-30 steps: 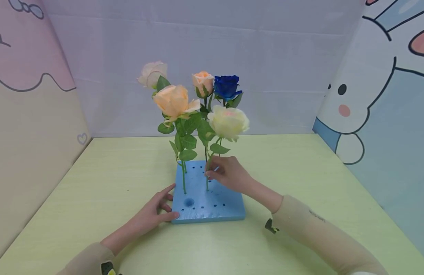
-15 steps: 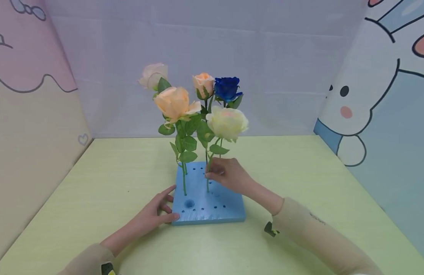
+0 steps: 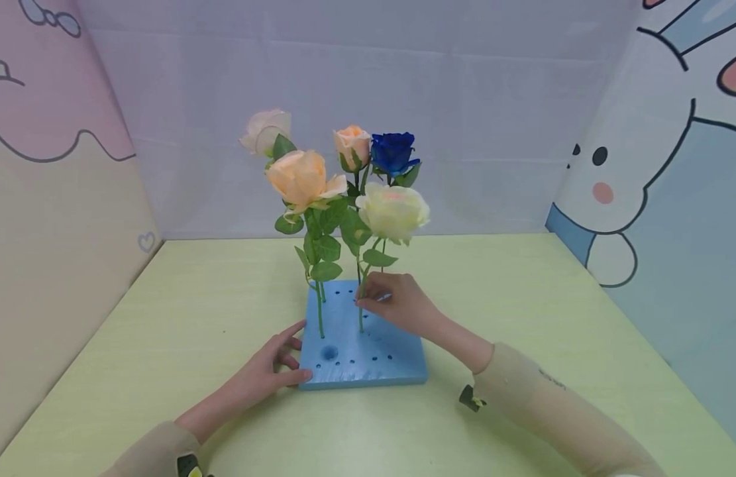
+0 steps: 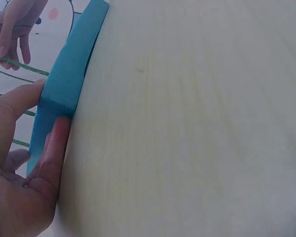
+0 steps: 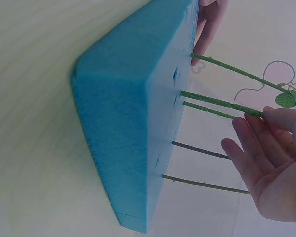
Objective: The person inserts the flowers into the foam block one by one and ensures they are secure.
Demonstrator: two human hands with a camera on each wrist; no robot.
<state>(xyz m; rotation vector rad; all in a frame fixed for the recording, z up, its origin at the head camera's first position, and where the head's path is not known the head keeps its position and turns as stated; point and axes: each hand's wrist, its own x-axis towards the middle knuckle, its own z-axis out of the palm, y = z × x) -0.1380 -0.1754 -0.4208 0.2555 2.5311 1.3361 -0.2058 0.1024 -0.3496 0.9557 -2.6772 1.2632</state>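
Observation:
My right hand [image 3: 397,301] pinches the green stem of a cream-white flower [image 3: 394,212] between thumb and fingertips. That stem's lower end stands at the blue foam board [image 3: 344,334], close to its middle. Along the board's left edge rests my left hand [image 3: 275,364]; its thumb lies on the front corner and its index finger reaches up the side. In the left wrist view, fingers [image 4: 54,148] lie against the board's side wall. A peach rose [image 3: 305,179], a pale pink rose [image 3: 266,132], a small peach rosebud [image 3: 352,147] and a blue rose [image 3: 394,154] stand upright in the board.
Several small holes and one larger round hole [image 3: 329,352] mark the board's front part. A pale yellow-green table [image 3: 224,278] lies beneath, with a lilac cloth wall [image 3: 493,132] behind. Cartoon-printed panels stand at both sides. Leaves of the standing flowers overlap above the board.
The cream-white flower's head has shifted slightly left, with my right hand still pinching its stem. My left hand stays at the board's edge.

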